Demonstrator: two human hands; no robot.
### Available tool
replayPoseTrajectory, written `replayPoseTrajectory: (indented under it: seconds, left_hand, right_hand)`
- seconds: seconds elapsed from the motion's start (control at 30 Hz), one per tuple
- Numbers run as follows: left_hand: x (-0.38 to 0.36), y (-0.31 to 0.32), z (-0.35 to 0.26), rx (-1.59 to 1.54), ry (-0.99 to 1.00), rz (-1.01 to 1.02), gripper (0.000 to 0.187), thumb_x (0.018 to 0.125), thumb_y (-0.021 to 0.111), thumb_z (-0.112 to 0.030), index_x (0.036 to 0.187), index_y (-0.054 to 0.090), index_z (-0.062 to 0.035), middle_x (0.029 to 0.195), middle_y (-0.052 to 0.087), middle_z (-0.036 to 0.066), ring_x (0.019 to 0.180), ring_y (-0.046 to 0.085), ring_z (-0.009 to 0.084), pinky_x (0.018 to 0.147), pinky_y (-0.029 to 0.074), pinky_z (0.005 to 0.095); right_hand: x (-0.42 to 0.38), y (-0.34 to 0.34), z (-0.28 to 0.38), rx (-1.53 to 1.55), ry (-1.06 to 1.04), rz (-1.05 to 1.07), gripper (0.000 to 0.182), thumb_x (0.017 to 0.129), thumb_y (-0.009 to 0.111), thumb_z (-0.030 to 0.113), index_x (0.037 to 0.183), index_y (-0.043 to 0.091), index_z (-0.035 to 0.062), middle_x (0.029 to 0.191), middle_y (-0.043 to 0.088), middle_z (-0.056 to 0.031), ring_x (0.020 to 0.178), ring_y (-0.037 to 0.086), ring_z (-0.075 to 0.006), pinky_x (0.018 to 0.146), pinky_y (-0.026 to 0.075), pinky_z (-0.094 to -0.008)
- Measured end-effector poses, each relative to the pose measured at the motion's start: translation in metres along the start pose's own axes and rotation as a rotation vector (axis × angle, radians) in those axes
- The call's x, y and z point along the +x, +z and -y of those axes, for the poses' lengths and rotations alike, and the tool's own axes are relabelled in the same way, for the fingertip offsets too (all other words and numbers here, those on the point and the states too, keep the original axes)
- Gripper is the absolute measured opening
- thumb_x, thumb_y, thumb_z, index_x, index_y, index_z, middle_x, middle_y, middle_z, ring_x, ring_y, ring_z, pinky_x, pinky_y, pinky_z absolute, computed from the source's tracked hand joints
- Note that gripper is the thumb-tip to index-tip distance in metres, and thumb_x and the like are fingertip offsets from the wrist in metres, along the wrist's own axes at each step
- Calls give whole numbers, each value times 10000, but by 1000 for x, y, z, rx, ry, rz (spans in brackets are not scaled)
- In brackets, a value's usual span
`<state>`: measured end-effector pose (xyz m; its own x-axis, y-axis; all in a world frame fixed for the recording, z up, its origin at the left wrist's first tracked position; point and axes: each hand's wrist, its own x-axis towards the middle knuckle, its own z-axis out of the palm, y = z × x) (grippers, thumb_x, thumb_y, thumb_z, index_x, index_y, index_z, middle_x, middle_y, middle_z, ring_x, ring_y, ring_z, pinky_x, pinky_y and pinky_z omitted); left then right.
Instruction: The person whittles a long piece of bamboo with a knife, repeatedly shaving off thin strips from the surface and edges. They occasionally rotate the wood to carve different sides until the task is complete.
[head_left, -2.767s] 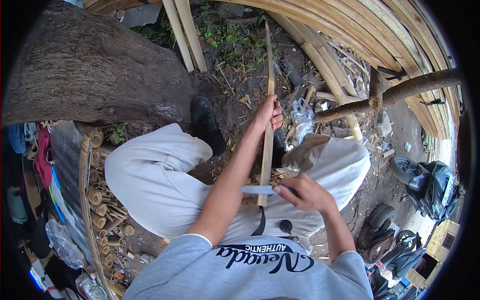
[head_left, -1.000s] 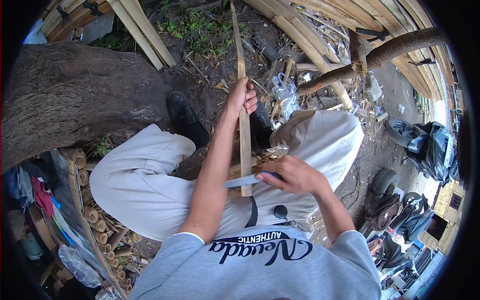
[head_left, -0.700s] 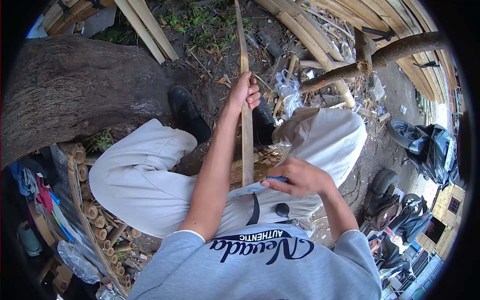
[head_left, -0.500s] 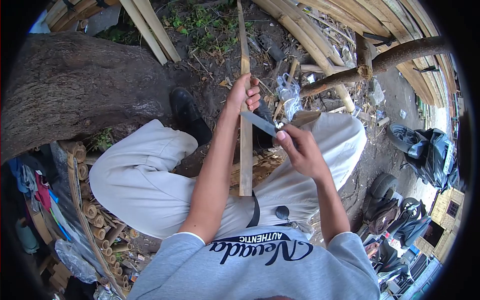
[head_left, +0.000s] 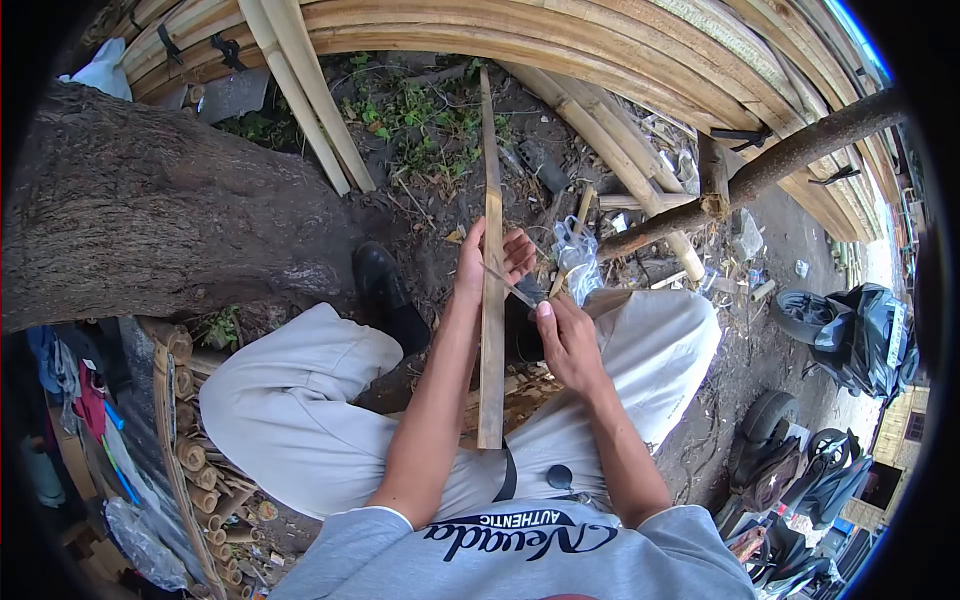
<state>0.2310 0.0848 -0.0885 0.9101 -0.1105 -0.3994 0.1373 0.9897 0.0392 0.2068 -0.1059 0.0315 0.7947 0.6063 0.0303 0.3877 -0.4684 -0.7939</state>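
Observation:
A long, narrow bamboo strip [head_left: 491, 370] runs from my lap away over the ground between my legs. My left hand [head_left: 472, 268] cradles it from beneath, thumb on one side and loosely curled fingers on the other. My right hand [head_left: 572, 345] is closed around the handle of a knife [head_left: 522, 294], mostly hidden by the fingers. The blade lies across the strip, just on my side of the left hand's fingers. A pale curl, perhaps a shaving, shows beside the right hand.
A thick tree trunk [head_left: 170, 200] lies at left. Long bamboo slats [head_left: 520, 28] are stacked across the far side, with a branch [head_left: 770, 165] at right. A clear plastic bag [head_left: 577, 255] lies near my right knee. Motorbikes [head_left: 850, 325] stand farther right; cut bamboo poles [head_left: 195, 457] are at lower left.
My left hand's fingers have loosened around the strip. The knife has turned and now crosses the strip. Hands and strip sit lower in view, as more of the far slats shows.

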Motion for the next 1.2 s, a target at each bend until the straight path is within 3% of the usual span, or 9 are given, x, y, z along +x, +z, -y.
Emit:
replayPoseTrajectory:
  seconds: [0.07,0.17,0.3,0.33,0.43,0.57,0.73,0.93,1.2]
  left_hand:
    - [-4,1,7,-77,48,-43,743,986,413,-594,1274,541,79,1280,618,227,1256,561,365,1102,414,498]
    - [-12,-2,8,-115,83,-77,712,999,370,-557,1272,528,82,1290,604,227,1292,532,367,1105,407,515]
    - [-16,-24,0,-96,-84,109,623,1019,309,-507,1207,609,6,1142,676,160,1083,647,331,1002,473,513]
    - [-17,-16,3,33,-32,-201,647,1030,263,-544,1181,639,-40,1082,692,125,985,672,305,892,523,489]
    - [-30,0,-2,246,-27,-201,801,989,218,-707,1203,629,-54,1078,700,118,928,679,297,856,562,493]
    - [-65,44,3,575,-62,-310,702,1011,277,-657,1182,637,-80,1103,691,106,922,692,290,773,574,434]
    - [-72,34,12,492,47,-200,513,997,485,-531,1233,565,-83,1077,692,137,937,705,288,763,601,423]
    - [-93,45,10,605,10,-380,339,978,583,-368,1207,550,-119,926,601,47,585,578,121,447,432,260]
    - [-84,52,20,644,11,-399,184,1018,547,-267,1138,541,-128,831,521,8,507,483,75,388,378,246]
  right_hand:
    - [-3,-4,0,-50,18,11,401,1080,435,279,892,586,-42,769,511,-187,697,530,-361,668,432,-420]
    - [-3,-7,2,-32,-53,88,378,1064,462,281,866,548,-30,744,525,-219,696,541,-414,653,432,-451]
    - [5,-10,8,-93,49,109,376,1061,468,333,886,547,10,754,602,-249,738,590,-483,655,452,-533]
    - [8,-12,10,-73,85,86,379,1058,474,340,881,547,13,749,611,-256,739,595,-488,655,455,-541]
    - [20,-19,12,-206,85,86,391,1053,486,358,885,553,11,738,617,-269,748,606,-492,649,466,-550]
    - [47,-29,18,-421,-3,179,432,1047,482,398,893,580,7,746,652,-257,739,646,-470,641,509,-546]
    - [94,-32,11,-547,-194,216,465,1052,452,428,908,587,7,712,649,-245,723,648,-464,657,518,-545]
    - [110,-17,-14,-514,-228,285,466,1048,460,444,902,582,18,680,639,-233,703,650,-450,618,516,-535]
    - [114,0,-36,-452,-208,435,431,1042,476,436,921,611,45,638,635,-220,665,655,-448,584,526,-528]
